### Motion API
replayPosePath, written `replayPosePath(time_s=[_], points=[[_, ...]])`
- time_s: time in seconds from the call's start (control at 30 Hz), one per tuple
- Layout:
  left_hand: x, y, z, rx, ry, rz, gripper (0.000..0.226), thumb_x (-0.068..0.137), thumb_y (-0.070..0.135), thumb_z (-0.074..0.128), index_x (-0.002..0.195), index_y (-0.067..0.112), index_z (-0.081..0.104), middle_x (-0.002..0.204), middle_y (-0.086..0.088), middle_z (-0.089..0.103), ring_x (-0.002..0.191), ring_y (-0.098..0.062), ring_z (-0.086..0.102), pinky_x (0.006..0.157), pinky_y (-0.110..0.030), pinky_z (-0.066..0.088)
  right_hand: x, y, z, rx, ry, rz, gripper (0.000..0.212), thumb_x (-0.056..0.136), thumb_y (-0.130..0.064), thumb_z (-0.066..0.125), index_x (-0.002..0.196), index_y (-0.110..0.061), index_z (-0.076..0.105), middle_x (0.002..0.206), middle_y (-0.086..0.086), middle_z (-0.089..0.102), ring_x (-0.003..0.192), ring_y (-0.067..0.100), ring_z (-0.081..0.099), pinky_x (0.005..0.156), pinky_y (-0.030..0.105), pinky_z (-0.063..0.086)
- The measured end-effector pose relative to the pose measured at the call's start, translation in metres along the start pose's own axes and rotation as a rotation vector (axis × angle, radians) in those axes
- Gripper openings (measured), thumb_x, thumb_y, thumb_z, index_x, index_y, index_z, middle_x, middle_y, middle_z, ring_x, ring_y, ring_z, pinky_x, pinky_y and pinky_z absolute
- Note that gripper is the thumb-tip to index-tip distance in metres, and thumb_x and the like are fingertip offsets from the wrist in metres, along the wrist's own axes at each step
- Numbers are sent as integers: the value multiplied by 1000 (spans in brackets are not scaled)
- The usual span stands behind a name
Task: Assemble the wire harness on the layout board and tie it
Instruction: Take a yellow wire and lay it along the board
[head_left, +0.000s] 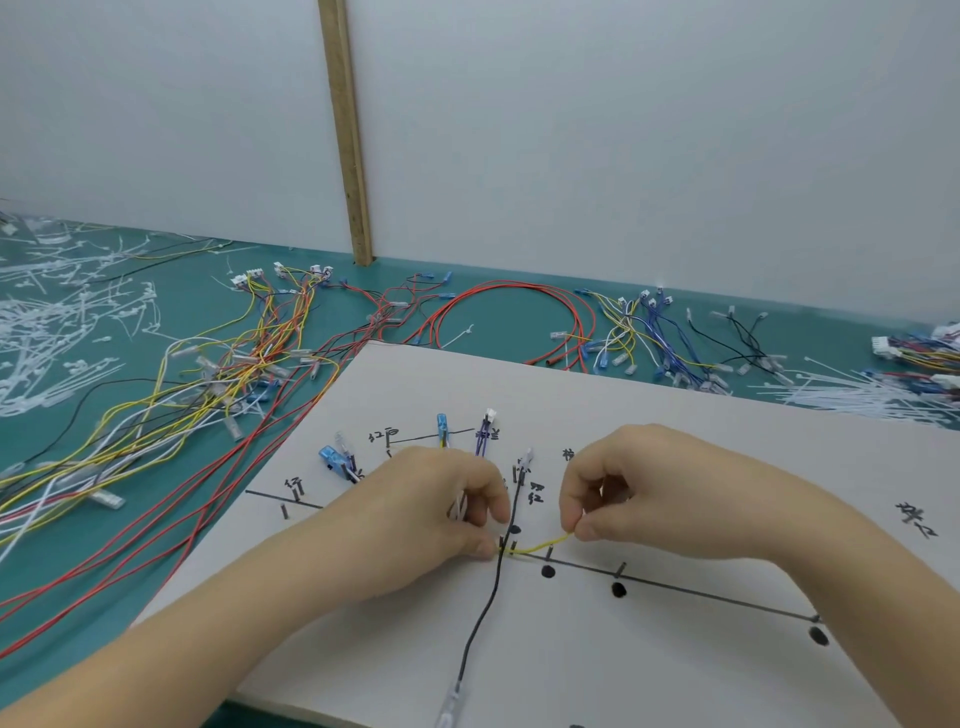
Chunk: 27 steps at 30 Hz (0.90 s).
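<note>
Both forearms are showing bare from the lower frame edge to the wrists, with no sleeve cuffs reaching into view. The left hand (441, 499) and right hand (631, 483) are wearing no gloves, rings or watch.

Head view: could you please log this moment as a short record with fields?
left hand: pinches the yellow wire at the pegs
right hand: pinches the same wire's other end
black wire: crosses the yellow one, runs toward the near edge
layout board: white, with drawn lines and black dots
table: green, strewn with loose wires
</note>
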<state>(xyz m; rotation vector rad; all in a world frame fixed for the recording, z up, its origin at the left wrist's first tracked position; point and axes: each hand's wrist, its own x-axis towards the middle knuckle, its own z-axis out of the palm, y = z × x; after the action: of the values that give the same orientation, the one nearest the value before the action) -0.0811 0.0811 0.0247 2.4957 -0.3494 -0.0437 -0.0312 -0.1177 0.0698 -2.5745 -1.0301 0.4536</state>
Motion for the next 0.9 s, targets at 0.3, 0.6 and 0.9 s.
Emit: replayPosePath(time_s=[0.3,0.6,0.9], points=[[-4,1,-2,8,-64,109,23,82,22,67,85,44,60,75,26,57,74,9,47,63,-6,34,-9,-9,-2,113,-166,-94,14,78,-22,68,72,-33,67,60,-17,58,54,-4,51,56,8,40],[-7,-2,-15,0,-238,152,36,82,17,66,92,49,51,78,28,59,74,-2,48,63,-7,35,-12,-26,12,155,-259,-218,10,86,-24,60,93,-30,65,67,-16,60,62,-6,53,63,10,42],[-8,-20,-19,173,-296,279,30,78,32,54,100,50,45,88,31,53,91,9,43,77,-6,35,-4,-31,33,-187,-13,-347,20,89,-21,54,99,-29,70,91,-10,49,76,1,35,67,22,32]])
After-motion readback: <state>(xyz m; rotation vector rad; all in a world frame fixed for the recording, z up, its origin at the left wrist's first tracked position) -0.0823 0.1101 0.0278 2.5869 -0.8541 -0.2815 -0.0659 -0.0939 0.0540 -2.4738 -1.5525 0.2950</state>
